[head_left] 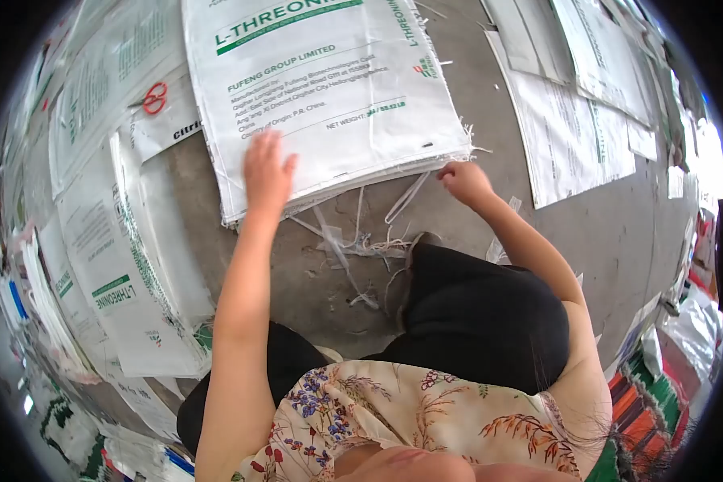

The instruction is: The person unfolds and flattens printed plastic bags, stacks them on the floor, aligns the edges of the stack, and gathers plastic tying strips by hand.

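A stack of white woven sacks printed with green L-THREONINE lettering (321, 88) lies on the grey floor in front of me. My left hand (268, 170) rests flat on the top sack near its lower left, fingers extended and apart. At the stack's lower right corner, my right hand (464, 181) has its fingers curled together beside the frayed edge; whatever it holds, if anything, is too small to make out. A white strap loop (407, 198) hangs from the sack edge just left of that hand.
Red-handled scissors (154, 98) lie on sacks at the left. More flat sacks (128, 281) spread along the left, and others (566, 136) at the right. Loose string and plastic scraps (361, 245) lie on the floor before my legs. Coloured bags (647, 402) are at the lower right.
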Available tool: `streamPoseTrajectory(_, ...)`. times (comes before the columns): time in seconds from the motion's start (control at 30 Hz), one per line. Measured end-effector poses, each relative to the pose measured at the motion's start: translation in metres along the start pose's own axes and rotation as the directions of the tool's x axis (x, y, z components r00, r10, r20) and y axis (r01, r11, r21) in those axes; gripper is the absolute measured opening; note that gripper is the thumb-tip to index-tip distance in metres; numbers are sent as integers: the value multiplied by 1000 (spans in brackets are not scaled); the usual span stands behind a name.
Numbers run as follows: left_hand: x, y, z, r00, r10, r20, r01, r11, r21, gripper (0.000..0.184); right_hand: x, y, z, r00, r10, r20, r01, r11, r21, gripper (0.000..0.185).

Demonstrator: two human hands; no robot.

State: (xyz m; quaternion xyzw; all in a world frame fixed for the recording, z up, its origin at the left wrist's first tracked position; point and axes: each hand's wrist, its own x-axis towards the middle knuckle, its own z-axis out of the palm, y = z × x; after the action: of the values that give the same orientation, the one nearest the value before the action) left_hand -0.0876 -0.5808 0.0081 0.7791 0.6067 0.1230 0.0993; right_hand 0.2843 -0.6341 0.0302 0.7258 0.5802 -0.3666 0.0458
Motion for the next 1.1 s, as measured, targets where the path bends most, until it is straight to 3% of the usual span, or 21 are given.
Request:
streamPoseTrajectory(0.03, 5, 25, 3, 994, 80, 80, -74, 995, -74, 55, 6, 8, 10, 1000, 12, -2, -12, 1000, 5, 15)
streamPoseTrajectory(0.07, 3, 45, 15, 977, 179, 118, -170, 982, -80, 60, 14, 18, 22, 968, 171, 185, -235, 880, 414, 16)
streamPoseTrajectory(0.1, 3, 68, 21, 954, 253, 162, -241, 966, -90, 63, 17, 25, 31, 886, 221, 407, -457, 555, 695, 19)
streamPoseTrajectory(0.13, 4, 88, 25, 923, 327, 203, -312, 945, -102, 67, 15, 26, 36, 887, 227, 402, -458, 541, 705, 19)
streamPoseTrajectory(0.2, 9, 114, 39, 897, 393, 203, -385, 919, -79, 70, 17, 24, 43, 916, 206, 345, -382, 185, 905, 22)
streamPoseTrajectory(0.23, 12, 123, 47, 874, 440, 205, -438, 897, -59, 72, 19, 24, 48, 918, 215, 334, -373, 174, 911, 22)
streamPoseTrajectory(0.3, 18, 135, 61, 873, 450, 189, -455, 890, -22, 77, 20, 24, 62, 916, 245, 318, -321, -29, 947, 16)
streamPoseTrajectory(0.43, 24, 143, 70, 886, 429, 177, -439, 898, 22, 79, 8, 12, 60, 932, 249, 265, -217, -206, 954, 17)
streamPoseTrajectory(0.6, 35, 148, 69, 870, 441, 221, -457, 889, 27, 77, 13, 13, 67, 951, 196, 238, -164, -331, 929, 21)
streamPoseTrajectory(0.7, 39, 154, 64, 820, 509, 261, -542, 837, 73, 73, 20, 10, 70, 946, 236, 223, -144, -311, 939, 24)
streamPoseTrajectory(0.77, 41, 163, 65, 804, 507, 311, -552, 831, 71, 72, 22, 8, 73, 977, 189, 99, -62, -188, 980, 28)
streamPoseTrajectory(0.83, 42, 166, 69, 781, 500, 374, -559, 827, 60, 71, 18, 7, 76, 982, 172, 74, -43, -176, 983, 29)
streamPoseTrajectory(0.9, 41, 163, 75, 814, 515, 269, -540, 841, 25, 72, 15, 0, 75, 988, 146, -47, 84, -263, 961, 30)
streamPoseTrajectory(0.93, 41, 160, 76, 805, 520, 287, -548, 836, 24, 72, 16, -1, 73, 987, 154, -37, 79, -280, 957, 30)
streamPoseTrajectory(1.0, 44, 158, 71, 822, 541, 177, -537, 840, -75, 72, 22, 1, 73, 998, 41, -56, 66, -311, 948, 28)
streamPoseTrajectory(1.1, 46, 166, 61, 832, 484, 272, -502, 865, -7, 72, 22, 4, 68, 998, 19, -57, 60, -264, 963, 27)
